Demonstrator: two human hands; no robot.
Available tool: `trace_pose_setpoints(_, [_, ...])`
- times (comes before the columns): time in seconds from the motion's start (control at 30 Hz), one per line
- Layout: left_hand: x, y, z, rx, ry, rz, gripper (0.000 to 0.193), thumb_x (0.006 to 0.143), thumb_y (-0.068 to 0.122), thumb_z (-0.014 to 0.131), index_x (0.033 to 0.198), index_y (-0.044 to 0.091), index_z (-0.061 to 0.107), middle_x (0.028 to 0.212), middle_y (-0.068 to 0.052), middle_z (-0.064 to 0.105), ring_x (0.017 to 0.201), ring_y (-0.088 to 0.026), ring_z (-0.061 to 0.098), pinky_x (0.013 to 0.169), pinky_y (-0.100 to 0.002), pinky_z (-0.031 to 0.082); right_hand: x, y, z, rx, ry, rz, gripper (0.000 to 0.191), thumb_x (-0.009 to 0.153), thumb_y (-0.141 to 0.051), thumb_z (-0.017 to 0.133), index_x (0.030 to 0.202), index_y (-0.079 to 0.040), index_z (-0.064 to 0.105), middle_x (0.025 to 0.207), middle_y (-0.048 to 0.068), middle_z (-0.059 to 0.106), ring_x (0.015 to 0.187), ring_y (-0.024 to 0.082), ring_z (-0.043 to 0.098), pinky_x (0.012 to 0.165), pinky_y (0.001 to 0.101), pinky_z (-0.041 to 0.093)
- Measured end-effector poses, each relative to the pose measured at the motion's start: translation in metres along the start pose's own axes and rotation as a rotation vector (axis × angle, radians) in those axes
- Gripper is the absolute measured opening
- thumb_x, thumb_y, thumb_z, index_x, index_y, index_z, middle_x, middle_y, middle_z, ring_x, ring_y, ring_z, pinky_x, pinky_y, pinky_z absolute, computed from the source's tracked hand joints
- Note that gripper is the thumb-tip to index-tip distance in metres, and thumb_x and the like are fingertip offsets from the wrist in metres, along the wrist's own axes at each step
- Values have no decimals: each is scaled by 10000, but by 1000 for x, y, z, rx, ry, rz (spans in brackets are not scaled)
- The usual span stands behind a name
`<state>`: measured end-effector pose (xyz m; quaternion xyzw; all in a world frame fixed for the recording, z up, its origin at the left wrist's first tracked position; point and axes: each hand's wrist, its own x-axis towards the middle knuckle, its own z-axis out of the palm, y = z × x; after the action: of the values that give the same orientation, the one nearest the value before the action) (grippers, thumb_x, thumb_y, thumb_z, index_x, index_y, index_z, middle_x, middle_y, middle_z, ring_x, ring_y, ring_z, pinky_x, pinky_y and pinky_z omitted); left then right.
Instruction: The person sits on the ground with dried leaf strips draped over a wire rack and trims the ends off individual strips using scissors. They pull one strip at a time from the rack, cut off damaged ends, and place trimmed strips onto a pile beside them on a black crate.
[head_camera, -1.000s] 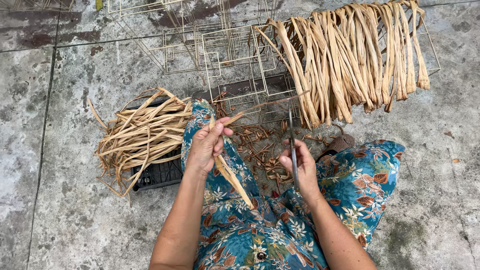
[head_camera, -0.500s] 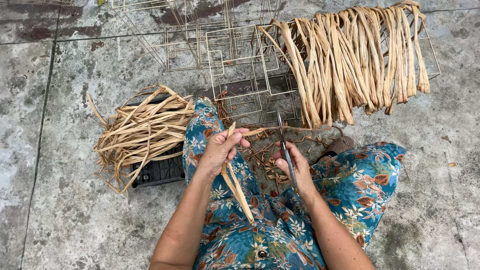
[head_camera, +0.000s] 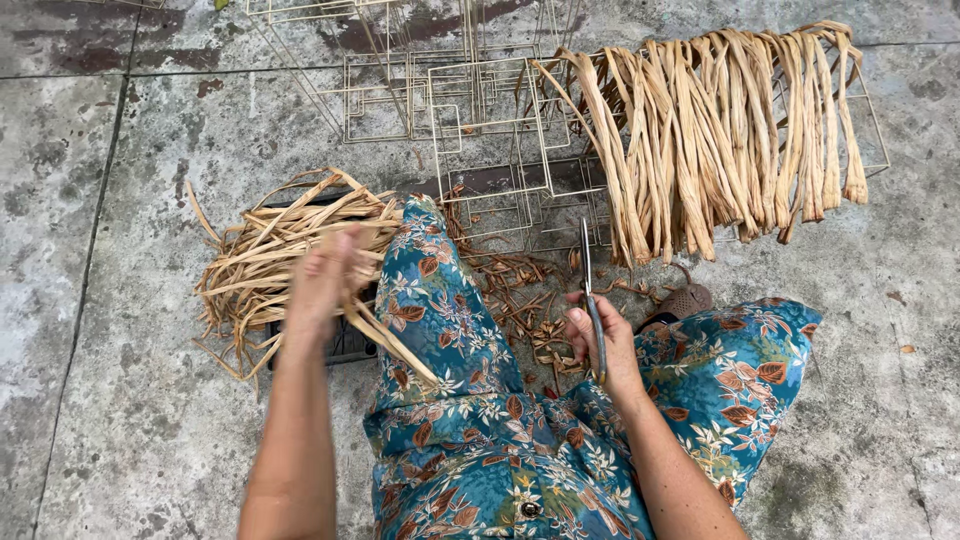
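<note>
Left hand (head_camera: 322, 285) fingers clenched round a dried leaf strip (head_camera: 392, 343), right hand (head_camera: 603, 345) fingers gripping scissors (head_camera: 588, 290)

The person is sitting with both bare forearms reaching forward over the knees. The left hand (head_camera: 322, 285) is hovering out past the left knee, blurred, fingers curled loosely with the back of the hand facing up; whether it is pinching anything cannot be told for sure. The right hand (head_camera: 605, 350) is resting lower, between the knees, fingers wrapped closed in a fist-like grip, thumb nail showing on top, wrist bent slightly inward.
</note>
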<state>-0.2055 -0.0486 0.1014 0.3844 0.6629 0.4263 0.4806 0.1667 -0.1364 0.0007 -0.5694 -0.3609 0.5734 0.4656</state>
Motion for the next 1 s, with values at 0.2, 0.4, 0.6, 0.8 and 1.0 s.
trace_pose_setpoints(0.2, [-9, 52, -142, 584, 606, 576, 363, 1144, 382, 527, 1028, 61, 651, 1133, -56, 714, 820, -89, 644, 584, -282, 553, 4, 5, -5, 35, 3, -14, 356, 967, -286, 665, 1241, -59, 643, 712, 5, 589, 509, 59, 489, 447, 225, 422])
trace_pose_setpoints(0.4, [-17, 66, -230, 819, 687, 556, 174, 1144, 238, 561, 1212, 98, 640, 1200, -73, 668, 945, -120, 644, 732, -281, 582, 3, 6, -4, 12, -6, 1, 340, 983, -279, 649, 1236, -53, 626, 734, -4, 598, 522, 55, 488, 462, 218, 415])
trace_pose_setpoints(0.6, [32, 43, -209, 922, 845, 1077, 259, 1143, 94, 595, 1397, 135, 628, 1267, -90, 623, 1070, -151, 645, 879, -280, 612, 2, 6, -4, -16, -34, -43, 353, 1012, -307, 641, 1239, -38, 637, 756, -10, 577, 562, 51, 494, 498, 210, 426])
trace_pose_setpoints(0.8, [68, -1, -126, 963, 437, 429, 605, 1058, 44, 630, 1603, 251, 470, 1380, -157, 536, 1108, -235, 635, 951, -386, 587, 2, 8, -6, -8, 6, -5, 362, 997, -317, 636, 1243, -52, 637, 745, -9, 572, 546, 58, 497, 478, 227, 442])
trace_pose_setpoints(1.0, [77, -16, -15, 1033, 67, 448, 662, 903, 234, 789, 1495, 147, 507, 1427, -178, 541, 1253, -367, 565, 1018, -485, 471, 7, 14, -10, 31, 56, 0, 343, 1005, -305, 637, 1225, -41, 646, 740, 3, 586, 541, 69, 500, 481, 228, 422])
